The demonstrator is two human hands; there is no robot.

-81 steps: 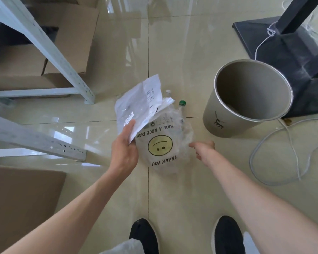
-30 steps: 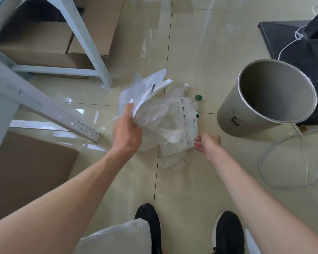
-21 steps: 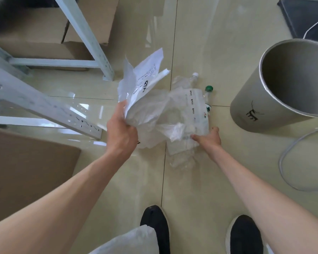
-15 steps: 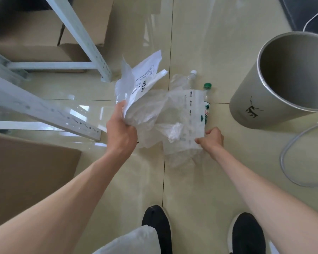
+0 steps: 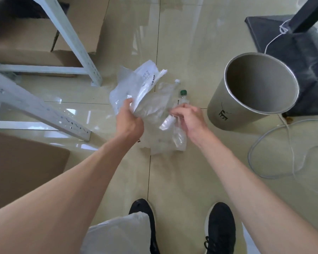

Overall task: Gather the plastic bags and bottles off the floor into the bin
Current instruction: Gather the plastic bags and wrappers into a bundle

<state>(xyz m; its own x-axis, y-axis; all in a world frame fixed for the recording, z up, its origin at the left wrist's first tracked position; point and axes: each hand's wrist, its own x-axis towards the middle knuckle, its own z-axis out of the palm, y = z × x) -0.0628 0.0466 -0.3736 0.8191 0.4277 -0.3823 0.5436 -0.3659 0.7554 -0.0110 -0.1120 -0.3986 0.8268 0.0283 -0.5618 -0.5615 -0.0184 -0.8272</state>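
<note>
My left hand (image 5: pixel 129 121) grips a bunch of clear and white plastic bags (image 5: pixel 136 88) held above the floor. My right hand (image 5: pixel 188 116) is closed on a further clear bag (image 5: pixel 174 134), lifted and hanging beside the bunch. Behind the bags two clear bottles lie on the tiles, one with a white cap (image 5: pixel 177 81) and one with a green cap (image 5: pixel 183 92); their bodies are mostly hidden. The grey round bin (image 5: pixel 228 114) stands open to the right of my right hand.
A white metal shelf frame (image 5: pixel 75 46) and cardboard boxes (image 5: pixel 31 54) stand at the left. A black stand base (image 5: pixel 290 43) sits behind the bin, and a pale cable (image 5: pixel 264 140) loops on the floor at right. My shoes (image 5: pixel 219 228) are at the bottom.
My right hand pinched the clear bag off the floor and has raised it toward the bunch in my left hand. The view has pulled back, showing the whole bin.
</note>
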